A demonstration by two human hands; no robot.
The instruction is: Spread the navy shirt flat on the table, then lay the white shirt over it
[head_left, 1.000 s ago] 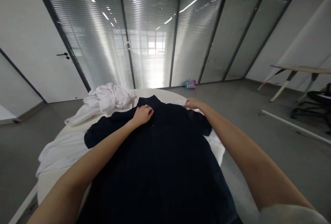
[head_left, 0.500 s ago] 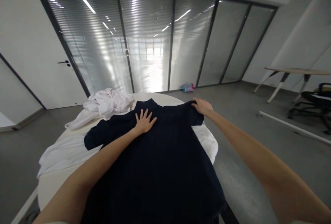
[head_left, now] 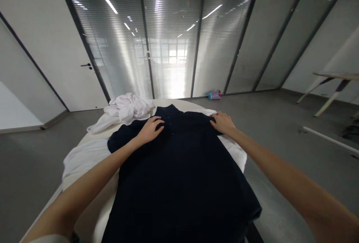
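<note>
A dark navy short-sleeved polo shirt lies spread on a round white table, its collar at the far end and its lower part toward me. Small buttons show below the collar. My left hand rests on the shirt's upper left chest, open, with the fingers loosely bent. On the right sleeve lies my right hand, its fingers apart and pressing the cloth down. The sleeve's end is partly hidden under that hand.
A crumpled white cloth sits at the table's far left. More white cloth lies at the left edge, and another white piece under the shirt's right side. A blue and pink bin lies on the floor by the glass wall.
My right hand has gone from gripping the sleeve's end to lying on the sleeve. My left hand has slid left from below the collar, its fingers less spread. The view has turned slightly left.
</note>
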